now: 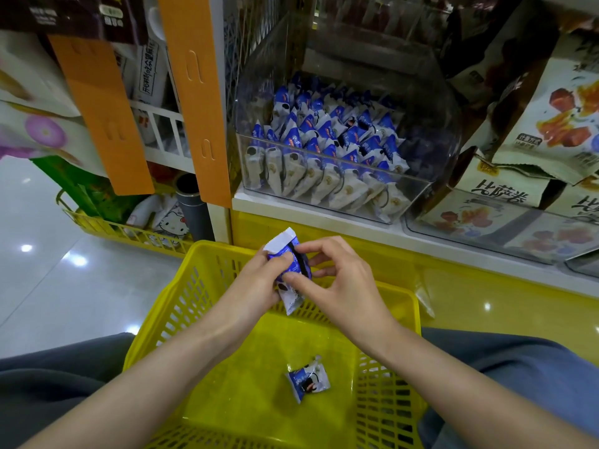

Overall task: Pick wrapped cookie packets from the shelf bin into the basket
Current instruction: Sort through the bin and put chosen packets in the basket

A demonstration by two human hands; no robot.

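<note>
Head view. Shows one blue-and-white packet (291,264) held upright above the far end of the yellow basket (181,312), below the shelf (291,215) edge. Pinched from both sides: left hand (256,283) with fingers curled round its left edge, right hand (346,280) with thumb and forefinger closed on its right edge. Shows a second packet (308,379) lying flat on the basket floor, nearer the right wall, apart from both hands. Above, on the shelf, a clear bin (434,131) filled with rows of like packets (327,147) standing on edge. Right of the bin, printed snack bags (551,124); left of it, orange strips (194,92) and a low yellow rack (107,226) on the glossy floor (39,254). Basket set between grey-clad knees (48,384).
</note>
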